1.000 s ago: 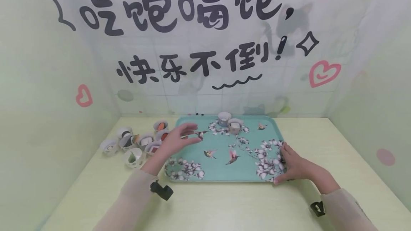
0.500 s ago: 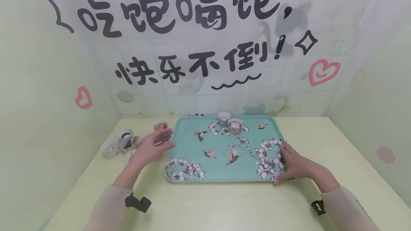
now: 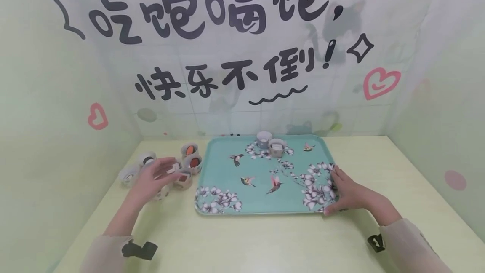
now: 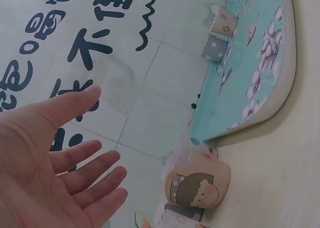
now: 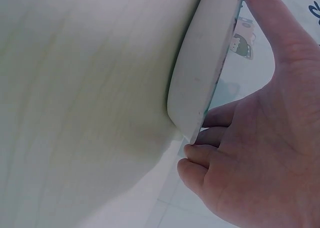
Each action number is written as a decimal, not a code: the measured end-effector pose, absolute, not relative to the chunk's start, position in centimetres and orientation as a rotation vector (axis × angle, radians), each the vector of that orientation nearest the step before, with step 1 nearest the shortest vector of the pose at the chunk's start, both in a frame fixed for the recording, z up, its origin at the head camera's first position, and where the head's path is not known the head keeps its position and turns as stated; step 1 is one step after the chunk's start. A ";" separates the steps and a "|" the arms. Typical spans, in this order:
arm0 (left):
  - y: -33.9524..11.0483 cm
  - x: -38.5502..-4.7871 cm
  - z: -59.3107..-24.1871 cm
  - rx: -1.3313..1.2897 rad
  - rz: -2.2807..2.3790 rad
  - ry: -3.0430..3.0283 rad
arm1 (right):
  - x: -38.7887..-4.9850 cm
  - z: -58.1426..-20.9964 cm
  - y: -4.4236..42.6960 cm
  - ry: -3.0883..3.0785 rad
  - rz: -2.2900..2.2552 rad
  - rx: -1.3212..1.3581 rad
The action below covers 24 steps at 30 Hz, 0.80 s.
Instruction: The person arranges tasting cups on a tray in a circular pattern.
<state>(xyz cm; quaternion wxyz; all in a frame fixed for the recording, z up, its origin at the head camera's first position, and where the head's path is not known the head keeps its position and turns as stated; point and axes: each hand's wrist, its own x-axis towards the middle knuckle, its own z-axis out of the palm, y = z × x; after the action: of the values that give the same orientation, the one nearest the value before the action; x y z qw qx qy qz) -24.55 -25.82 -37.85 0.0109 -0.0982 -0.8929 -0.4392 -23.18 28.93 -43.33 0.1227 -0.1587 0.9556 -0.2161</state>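
My left hand (image 3: 149, 180) hovers over a cluster of small paper cups at the tray's left, fingers extended and thumb apart. The left wrist view shows its palm with nothing held. Right of it stand a cup with an orange piece (image 3: 190, 151), a cup with a red piece (image 3: 195, 164) and a cup with a dark red piece (image 3: 183, 179); the hand partly hides several others. My right hand (image 3: 352, 193) holds the near right corner of the turquoise tray (image 3: 223, 176), thumb at the front edge and fingers along the right rim.
On the tray's back part are a greyish cup (image 3: 264, 140) and a pinkish cup (image 3: 278, 148) with a white piece in it. The pale wooden table (image 3: 265, 243) is bordered by a printed back wall (image 3: 242, 113) and side walls.
My left hand has moved from above the tray's left part leftward to over the cup cluster, with nothing in it. My right hand stays at the tray's corner.
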 end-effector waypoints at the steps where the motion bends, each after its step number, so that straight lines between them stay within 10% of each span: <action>1: -26.1 -24.5 -37.9 -0.295 -1.359 -2.786 | -23.2 -43.4 29.0 2.790 -0.630 -0.466; 24: -31.7 -23.1 -40.5 -0.026 -1.285 -2.854 | -23.2 -43.1 28.8 2.791 -0.620 -0.467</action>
<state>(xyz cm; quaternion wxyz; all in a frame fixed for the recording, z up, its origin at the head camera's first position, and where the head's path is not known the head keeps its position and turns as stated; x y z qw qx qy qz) -23.13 -31.75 -40.49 0.0058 -0.0084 -0.9118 -0.4105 -23.23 28.80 -43.06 0.1218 -0.1602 0.9563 -0.2123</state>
